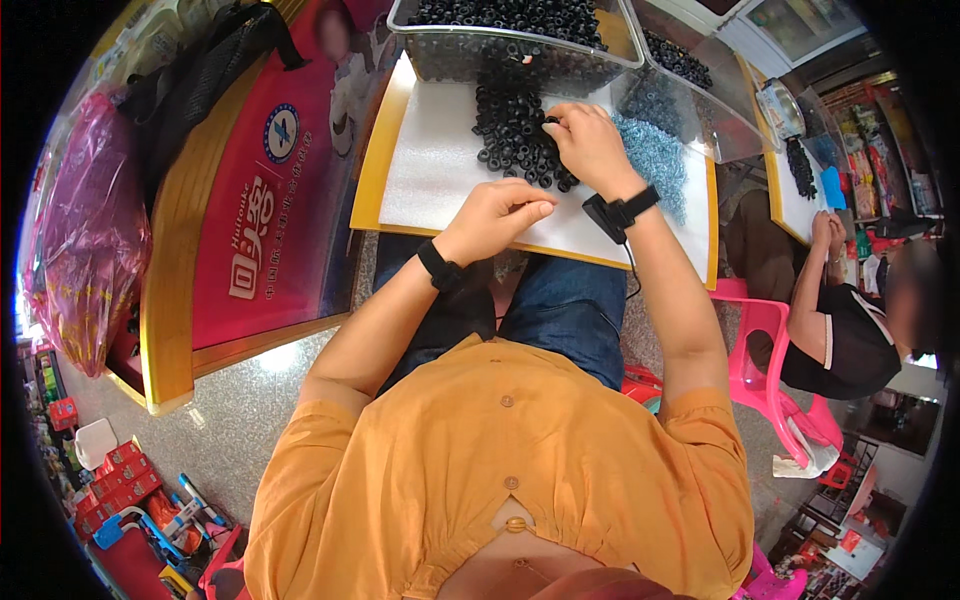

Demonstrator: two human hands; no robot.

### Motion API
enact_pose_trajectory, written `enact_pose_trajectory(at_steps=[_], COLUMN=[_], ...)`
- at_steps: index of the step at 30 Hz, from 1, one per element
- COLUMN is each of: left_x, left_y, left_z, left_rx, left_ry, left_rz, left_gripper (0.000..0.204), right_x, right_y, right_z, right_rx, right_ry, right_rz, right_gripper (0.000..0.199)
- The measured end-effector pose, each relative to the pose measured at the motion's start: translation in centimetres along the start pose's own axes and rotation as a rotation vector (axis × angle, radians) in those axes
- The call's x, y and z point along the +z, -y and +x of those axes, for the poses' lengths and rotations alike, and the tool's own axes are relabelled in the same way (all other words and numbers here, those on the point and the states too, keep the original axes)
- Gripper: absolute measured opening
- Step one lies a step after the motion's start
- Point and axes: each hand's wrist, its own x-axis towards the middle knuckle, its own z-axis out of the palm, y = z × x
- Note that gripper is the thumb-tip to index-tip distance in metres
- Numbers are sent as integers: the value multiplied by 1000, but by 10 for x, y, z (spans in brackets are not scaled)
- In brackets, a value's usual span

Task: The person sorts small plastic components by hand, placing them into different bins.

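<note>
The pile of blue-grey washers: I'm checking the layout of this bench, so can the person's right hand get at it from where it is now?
Probably yes. The right hand rests on the black rings, and the blue-grey washers lie right beside it on the same white foam sheet, with nothing between them.

Too small to tell, whatever sits pinched in the curled left hand [497, 215]. Hidden under the right hand [590, 148], part of the heap of black rubber rings [512, 125]. Cropped at twelve o'clock, the clear plastic tub [500, 50].
</note>
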Motion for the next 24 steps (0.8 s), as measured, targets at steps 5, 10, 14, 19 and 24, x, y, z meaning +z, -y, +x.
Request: enact_pose_trajectory(at_steps=[5,10,14,19,24], left_x=[-6,-18,-18,-12,-10], left_y=[-13,-7,-12,-12,-14], left_z=[5,2,3,-1,1], left_rx=[-323,-362,-384,-392,-421], left_ry=[-102,44,172,191,147], left_rz=[-582,-727,-726,-633,-603], left_gripper=[27,27,27,23,23], right_x=[-33,-18,-12,-15,-38], right_y=[40,58,59,56,21], right_z=[-42,-85,-107,-128,-144], right_rx=[-21,-28,45,109,438], right_ry=[-99,-199,-241,-240,-258], right_rz=[490,606,761,779,521], right_gripper=[18,21,25,26,21])
